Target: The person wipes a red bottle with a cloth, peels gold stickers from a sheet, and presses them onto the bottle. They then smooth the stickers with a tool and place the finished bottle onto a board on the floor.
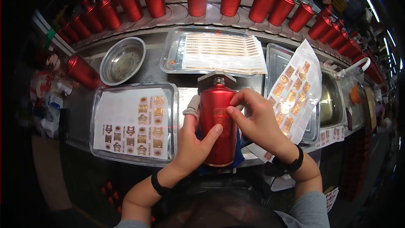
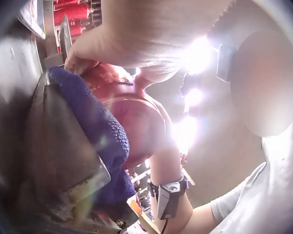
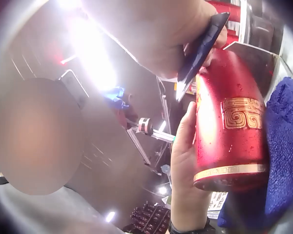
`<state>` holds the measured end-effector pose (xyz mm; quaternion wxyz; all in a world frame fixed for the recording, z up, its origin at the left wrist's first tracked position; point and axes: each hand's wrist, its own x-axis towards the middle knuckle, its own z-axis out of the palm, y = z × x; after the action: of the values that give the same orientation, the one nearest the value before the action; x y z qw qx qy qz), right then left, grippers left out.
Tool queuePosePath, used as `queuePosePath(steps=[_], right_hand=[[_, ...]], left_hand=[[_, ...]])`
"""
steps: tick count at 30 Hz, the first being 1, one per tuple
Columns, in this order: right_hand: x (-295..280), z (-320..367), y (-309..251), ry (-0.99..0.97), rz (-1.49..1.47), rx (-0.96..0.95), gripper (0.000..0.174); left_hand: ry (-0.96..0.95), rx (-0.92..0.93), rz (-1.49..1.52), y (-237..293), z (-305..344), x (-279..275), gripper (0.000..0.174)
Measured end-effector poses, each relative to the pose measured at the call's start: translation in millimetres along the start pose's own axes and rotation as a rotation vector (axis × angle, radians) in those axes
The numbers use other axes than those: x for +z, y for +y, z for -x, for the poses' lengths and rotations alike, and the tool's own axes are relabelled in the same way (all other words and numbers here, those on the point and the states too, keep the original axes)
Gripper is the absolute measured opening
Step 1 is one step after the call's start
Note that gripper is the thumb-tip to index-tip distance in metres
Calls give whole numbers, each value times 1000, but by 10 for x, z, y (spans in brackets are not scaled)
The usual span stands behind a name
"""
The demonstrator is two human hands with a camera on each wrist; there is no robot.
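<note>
Red bottle [image 1: 211, 105] lies neck-away on a blue cloth [image 3: 283, 146] at the desk [image 1: 152, 69] edge, btw our hands. Left hand [image 1: 190, 143] wraps its body, thumb across the front; right hand [image 1: 259, 122] pinches a dark card [image 3: 200, 48] against its upper part. We judge it stiff, glossy, prob. slippery & breakable w/ some weight: grip mid-body, off the gold label [image 3: 241, 113].

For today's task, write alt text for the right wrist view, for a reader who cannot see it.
A right hand holds a dark flat tool against the upper part of a red bottle that bears a gold patterned label. The left hand grips the bottle's side, and a blue cloth lies along its other side.
</note>
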<state>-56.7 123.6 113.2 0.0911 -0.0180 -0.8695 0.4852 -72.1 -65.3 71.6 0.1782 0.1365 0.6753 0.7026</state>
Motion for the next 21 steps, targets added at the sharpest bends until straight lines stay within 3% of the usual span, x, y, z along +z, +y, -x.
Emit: queuePosePath(steps=[5,8,12,21], right_hand=[[99,198,150,-4,-357,394,20],[214,347,111,39,-517,358,30],[249,361,56,30,-481,360,41],[333,383,162,62,-523,340,46]], left_hand=[[-9,-6,65,6,-14,-48,76],[-19,-31,89,-26,-8,-67,77],[-23,-41,114,-86,-10,-77,78],[-6,-52,197,-87,4,-67,76]])
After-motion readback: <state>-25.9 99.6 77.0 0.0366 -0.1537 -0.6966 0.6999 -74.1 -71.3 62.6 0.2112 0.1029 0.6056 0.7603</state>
